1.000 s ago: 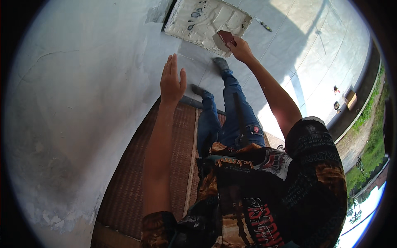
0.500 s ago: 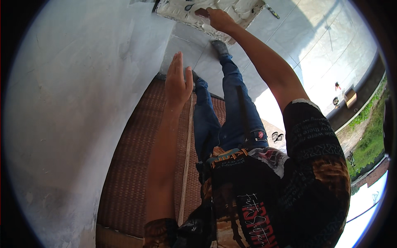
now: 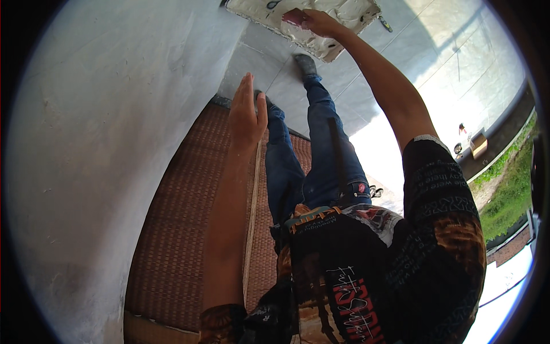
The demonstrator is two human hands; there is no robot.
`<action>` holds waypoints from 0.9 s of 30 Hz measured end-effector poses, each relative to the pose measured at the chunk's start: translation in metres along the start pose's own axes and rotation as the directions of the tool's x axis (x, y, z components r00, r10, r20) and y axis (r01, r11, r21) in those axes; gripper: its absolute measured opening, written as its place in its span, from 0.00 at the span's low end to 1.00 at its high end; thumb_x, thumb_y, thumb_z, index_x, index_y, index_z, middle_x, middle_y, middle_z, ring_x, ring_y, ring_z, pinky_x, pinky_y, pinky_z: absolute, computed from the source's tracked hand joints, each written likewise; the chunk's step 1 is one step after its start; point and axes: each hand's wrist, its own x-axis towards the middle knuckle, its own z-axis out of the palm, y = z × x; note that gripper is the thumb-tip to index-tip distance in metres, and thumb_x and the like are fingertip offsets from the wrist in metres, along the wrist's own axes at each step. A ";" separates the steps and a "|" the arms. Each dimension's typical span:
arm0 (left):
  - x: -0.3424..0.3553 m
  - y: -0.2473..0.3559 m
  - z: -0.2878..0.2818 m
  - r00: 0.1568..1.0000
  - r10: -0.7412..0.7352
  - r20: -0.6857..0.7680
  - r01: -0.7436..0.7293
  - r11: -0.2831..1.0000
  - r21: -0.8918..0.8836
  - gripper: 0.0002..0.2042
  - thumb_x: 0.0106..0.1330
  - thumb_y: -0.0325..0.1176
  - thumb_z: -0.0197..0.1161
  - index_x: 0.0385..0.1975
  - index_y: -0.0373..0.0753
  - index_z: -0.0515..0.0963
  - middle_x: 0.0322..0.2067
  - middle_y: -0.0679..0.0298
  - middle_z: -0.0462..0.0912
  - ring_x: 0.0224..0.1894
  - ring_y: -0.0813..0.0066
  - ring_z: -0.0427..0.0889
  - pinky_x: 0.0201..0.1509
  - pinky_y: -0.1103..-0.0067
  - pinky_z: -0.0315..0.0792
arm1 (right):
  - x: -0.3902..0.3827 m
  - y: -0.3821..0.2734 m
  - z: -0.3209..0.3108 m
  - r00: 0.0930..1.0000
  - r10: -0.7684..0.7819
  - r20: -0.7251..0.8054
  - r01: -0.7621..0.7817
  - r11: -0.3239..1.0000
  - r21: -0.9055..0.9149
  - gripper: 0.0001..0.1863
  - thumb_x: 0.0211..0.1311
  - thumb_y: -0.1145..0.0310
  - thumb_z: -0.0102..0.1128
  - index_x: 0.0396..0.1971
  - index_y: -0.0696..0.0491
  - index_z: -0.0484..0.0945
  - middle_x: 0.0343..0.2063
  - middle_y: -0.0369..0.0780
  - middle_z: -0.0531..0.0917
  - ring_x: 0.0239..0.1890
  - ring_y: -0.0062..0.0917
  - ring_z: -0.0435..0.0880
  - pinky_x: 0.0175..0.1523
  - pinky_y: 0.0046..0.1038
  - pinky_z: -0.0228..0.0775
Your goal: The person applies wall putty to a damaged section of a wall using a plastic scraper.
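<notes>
My right hand stretches far forward and grips a flat reddish-brown scraper. It is over a shallow tray at the top of the view, which is spread with thick white paste. A dark loop-shaped handle lies in the paste beyond the scraper. Whether the scraper's edge touches the paste, I cannot tell. Nearer to me and to the left, my left hand is raised with its fingers straight and the thumb apart. Nothing is in it. The grey-white smeared wall rises on its left.
Below my left arm lies a brown woven mat with a pale strip along it. A small yellow-and-black cutter rests on the grey tiles right of the tray. Sandals and a cardboard box sit farther right, near grass.
The right hand and the tray both appear a little farther right in the view. The scraper has turned, so more of its face shows. My left hand keeps its pose.
</notes>
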 end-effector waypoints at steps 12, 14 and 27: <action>0.001 0.004 0.004 1.000 -0.011 -0.006 0.011 1.000 -0.005 0.25 0.76 0.37 0.48 0.67 0.26 0.62 0.64 0.41 0.70 0.66 0.46 0.70 0.69 0.62 0.66 | -0.020 0.014 -0.024 0.986 0.098 0.133 -0.099 0.995 0.002 0.21 0.58 0.62 0.61 0.48 0.59 0.74 0.40 0.49 0.83 0.45 0.39 0.82 0.50 0.38 0.73; -0.013 -0.004 -0.011 0.999 -0.043 -0.021 0.044 0.998 0.036 0.25 0.76 0.38 0.47 0.67 0.27 0.62 0.64 0.41 0.70 0.66 0.46 0.70 0.69 0.62 0.66 | -0.019 -0.032 -0.018 0.951 0.172 0.256 -0.214 0.966 0.146 0.21 0.59 0.63 0.60 0.50 0.59 0.74 0.39 0.47 0.83 0.43 0.33 0.83 0.45 0.34 0.76; -0.007 0.021 -0.025 0.994 -0.029 -0.102 0.030 1.000 0.004 0.26 0.76 0.37 0.47 0.67 0.25 0.61 0.64 0.40 0.69 0.66 0.45 0.69 0.69 0.62 0.65 | -0.106 -0.059 -0.055 0.940 0.116 0.320 -0.341 0.338 0.877 0.15 0.71 0.64 0.57 0.50 0.58 0.76 0.39 0.35 0.81 0.37 0.16 0.79 0.44 0.24 0.77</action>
